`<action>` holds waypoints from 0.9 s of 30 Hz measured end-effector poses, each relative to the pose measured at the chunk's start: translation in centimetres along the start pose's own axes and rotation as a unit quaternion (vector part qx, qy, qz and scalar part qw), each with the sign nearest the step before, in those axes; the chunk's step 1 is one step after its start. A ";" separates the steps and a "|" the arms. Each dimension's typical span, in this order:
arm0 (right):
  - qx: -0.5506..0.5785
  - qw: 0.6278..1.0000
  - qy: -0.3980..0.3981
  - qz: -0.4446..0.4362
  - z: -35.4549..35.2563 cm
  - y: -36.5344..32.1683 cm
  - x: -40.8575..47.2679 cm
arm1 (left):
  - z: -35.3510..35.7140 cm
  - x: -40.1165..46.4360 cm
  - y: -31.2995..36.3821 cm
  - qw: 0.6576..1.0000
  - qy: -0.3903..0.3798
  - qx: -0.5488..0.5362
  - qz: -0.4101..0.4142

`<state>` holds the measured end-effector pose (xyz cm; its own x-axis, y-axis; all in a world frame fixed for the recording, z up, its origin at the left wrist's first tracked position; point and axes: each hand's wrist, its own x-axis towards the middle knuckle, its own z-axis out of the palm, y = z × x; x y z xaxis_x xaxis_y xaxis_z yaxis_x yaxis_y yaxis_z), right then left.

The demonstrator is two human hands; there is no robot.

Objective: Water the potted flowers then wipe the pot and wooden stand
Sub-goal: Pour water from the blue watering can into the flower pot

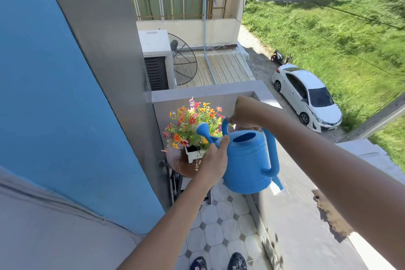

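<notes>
Both hands are on the blue plastic watering can [247, 160], held up in the air over the balcony floor. The right hand [245, 114] is curled tight around the smooth tube handle arching over the top of the can, fingers wrapped under it. The left hand [215, 160] cups the can's front wall right where the spout [207, 133] branches off, thumb up against the base of that spout, fingers curved along the side. The spout ends in a rounded rose head, and it sits right in among the flowers [192, 125], a loose, bushy spray of small orange, red, yellow and purple blooms on thin green stems. The can's body is a fat, ribbed cylinder with an oval filling hole on top; whether water is running out, I cannot tell.

The flowers stand in a small white square pot [192, 155], upright on a round wooden stand [177, 162] with a dark, glossy brown top and dark metal legs, tucked into the corner between the blue wall [54, 94] and the grey parapet [295, 215]. Underfoot, pale octagonal floor tiles [219, 230] with little dark squares. Two dark patterned shoes [219, 263] peek in at the bottom edge. Down below, a white car [306, 94] parked beside rough green grass [339, 35].
</notes>
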<state>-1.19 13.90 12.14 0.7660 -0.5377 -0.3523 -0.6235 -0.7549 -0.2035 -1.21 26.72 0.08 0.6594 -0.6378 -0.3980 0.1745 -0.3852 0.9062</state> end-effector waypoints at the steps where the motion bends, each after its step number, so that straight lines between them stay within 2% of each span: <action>1: -0.004 1.000 0.002 0.006 0.0 0.5 -0.1 | 0.5 0.1 0.1 1.000 -0.008 0.007 -0.001; 7: -0.046 0.998 0.006 0.048 -0.8 3.0 -0.5 | 3.7 1.5 0.3 0.999 -0.014 0.050 -0.003; 12: -0.032 0.998 0.013 0.053 -1.5 4.4 -1.4 | 4.8 1.3 1.4 0.998 -0.033 0.050 0.016; 17: -0.032 0.998 0.002 0.058 -1.6 5.3 -1.3 | 6.0 1.7 1.3 0.997 -0.051 0.050 -0.007; 20: -0.017 0.998 -0.001 0.056 -1.5 5.3 -1.0 | 5.8 1.8 1.3 0.994 -0.064 0.081 0.024; 27: 0.005 0.998 -0.007 0.056 -1.7 4.1 -0.3 | 4.3 1.8 1.0 0.998 -0.027 0.059 -0.002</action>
<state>-3.67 10.33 12.99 0.6893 -0.6126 -0.3868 -0.7064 -0.6869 -0.1709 -2.93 22.32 -0.33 0.6178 -0.6705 -0.4108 0.0862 -0.4615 0.8829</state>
